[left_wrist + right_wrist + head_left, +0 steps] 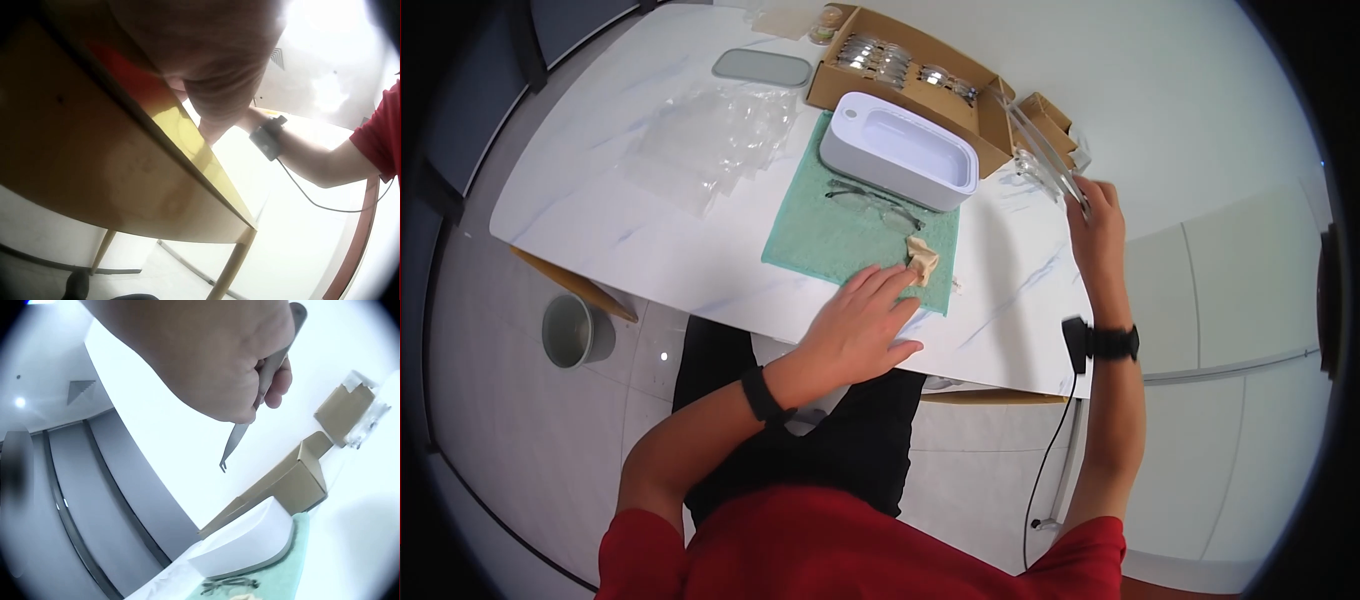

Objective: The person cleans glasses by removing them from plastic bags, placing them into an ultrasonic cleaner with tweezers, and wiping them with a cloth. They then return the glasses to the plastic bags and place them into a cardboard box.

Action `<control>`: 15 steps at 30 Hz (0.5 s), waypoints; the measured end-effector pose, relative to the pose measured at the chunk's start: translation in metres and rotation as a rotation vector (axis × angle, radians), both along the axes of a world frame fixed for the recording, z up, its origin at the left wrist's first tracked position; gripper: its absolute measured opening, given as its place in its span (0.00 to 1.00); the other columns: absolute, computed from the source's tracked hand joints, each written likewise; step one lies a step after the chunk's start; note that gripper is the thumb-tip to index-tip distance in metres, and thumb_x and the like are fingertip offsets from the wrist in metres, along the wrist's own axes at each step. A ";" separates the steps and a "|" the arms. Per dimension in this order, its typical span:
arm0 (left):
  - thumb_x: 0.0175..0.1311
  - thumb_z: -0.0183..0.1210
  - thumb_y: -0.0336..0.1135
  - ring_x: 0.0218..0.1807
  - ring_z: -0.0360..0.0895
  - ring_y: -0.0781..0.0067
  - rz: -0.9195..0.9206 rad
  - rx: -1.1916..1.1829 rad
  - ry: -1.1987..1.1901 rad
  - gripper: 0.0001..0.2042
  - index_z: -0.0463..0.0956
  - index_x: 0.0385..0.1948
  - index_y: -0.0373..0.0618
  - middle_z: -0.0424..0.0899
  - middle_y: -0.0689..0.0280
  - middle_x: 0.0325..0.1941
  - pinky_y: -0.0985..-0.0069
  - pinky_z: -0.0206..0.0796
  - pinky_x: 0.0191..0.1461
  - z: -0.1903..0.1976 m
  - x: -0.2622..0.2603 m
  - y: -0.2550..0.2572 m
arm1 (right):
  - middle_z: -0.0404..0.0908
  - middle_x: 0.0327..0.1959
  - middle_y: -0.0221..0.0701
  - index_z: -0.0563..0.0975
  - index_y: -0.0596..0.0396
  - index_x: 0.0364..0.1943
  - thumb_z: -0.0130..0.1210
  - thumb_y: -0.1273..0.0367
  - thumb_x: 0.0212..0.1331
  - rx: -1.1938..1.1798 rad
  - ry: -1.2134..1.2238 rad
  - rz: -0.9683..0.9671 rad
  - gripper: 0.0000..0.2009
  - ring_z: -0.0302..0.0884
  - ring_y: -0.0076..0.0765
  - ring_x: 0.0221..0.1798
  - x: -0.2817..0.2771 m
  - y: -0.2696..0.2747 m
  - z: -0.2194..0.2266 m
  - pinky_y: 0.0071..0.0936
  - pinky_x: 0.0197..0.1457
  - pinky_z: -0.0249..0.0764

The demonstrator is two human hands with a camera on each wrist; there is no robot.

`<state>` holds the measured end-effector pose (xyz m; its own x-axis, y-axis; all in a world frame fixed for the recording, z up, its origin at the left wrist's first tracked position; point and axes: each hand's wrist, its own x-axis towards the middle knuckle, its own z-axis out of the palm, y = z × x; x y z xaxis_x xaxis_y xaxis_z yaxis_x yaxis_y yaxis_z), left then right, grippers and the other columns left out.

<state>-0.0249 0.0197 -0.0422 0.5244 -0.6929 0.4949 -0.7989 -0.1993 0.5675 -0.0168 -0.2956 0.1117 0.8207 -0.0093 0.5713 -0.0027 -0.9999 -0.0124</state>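
Note:
My right hand [1098, 232] grips metal tweezers [1040, 140] above the table's right side; in the right wrist view the tweezers [236, 434] point downward from the hand [219, 356]. My left hand [855, 325] lies with extended fingers at the front edge of a green cloth [810, 230], fingertips beside a crumpled beige cloth [921, 261]. Eyeglasses [875, 205] rest on the green cloth, in front of a white and grey basin [900, 150]. In the left wrist view the left hand [212, 69] is seen from below, its fingers largely hidden.
Behind the basin stands a cardboard box [910, 75] holding rows of glasses. A smaller box [1046, 122] is to its right. Clear plastic bags [710, 140] and a grey lid [761, 67] lie at left. A bin [577, 330] stands on the floor.

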 end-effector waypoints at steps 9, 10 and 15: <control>0.57 0.67 0.45 0.72 0.63 0.49 -0.007 0.052 0.030 0.22 0.79 0.47 0.37 0.68 0.50 0.69 0.53 0.54 0.75 0.004 0.002 0.000 | 0.78 0.44 0.42 0.78 0.57 0.38 0.56 0.70 0.60 -0.326 0.101 -0.129 0.06 0.81 0.55 0.42 0.125 -0.047 -0.027 0.46 0.44 0.79; 0.57 0.67 0.45 0.72 0.63 0.49 -0.010 0.052 0.037 0.22 0.79 0.47 0.37 0.68 0.50 0.69 0.53 0.53 0.75 0.005 0.002 0.001 | 0.78 0.44 0.42 0.78 0.57 0.37 0.56 0.71 0.60 -0.345 0.113 -0.142 0.05 0.81 0.54 0.42 0.135 -0.048 -0.030 0.46 0.43 0.79; 0.57 0.67 0.46 0.73 0.63 0.50 -0.016 0.057 0.085 0.22 0.79 0.47 0.37 0.68 0.50 0.70 0.54 0.53 0.76 0.008 0.005 0.001 | 0.77 0.42 0.42 0.78 0.57 0.35 0.53 0.72 0.60 -0.445 0.146 -0.171 0.05 0.82 0.52 0.43 0.172 -0.047 -0.039 0.45 0.43 0.80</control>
<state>-0.0200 0.0210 -0.0338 0.5515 -0.7271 0.4088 -0.7518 -0.2209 0.6213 0.1548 -0.3428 0.0725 0.9003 0.0678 0.4301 -0.1373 -0.8931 0.4283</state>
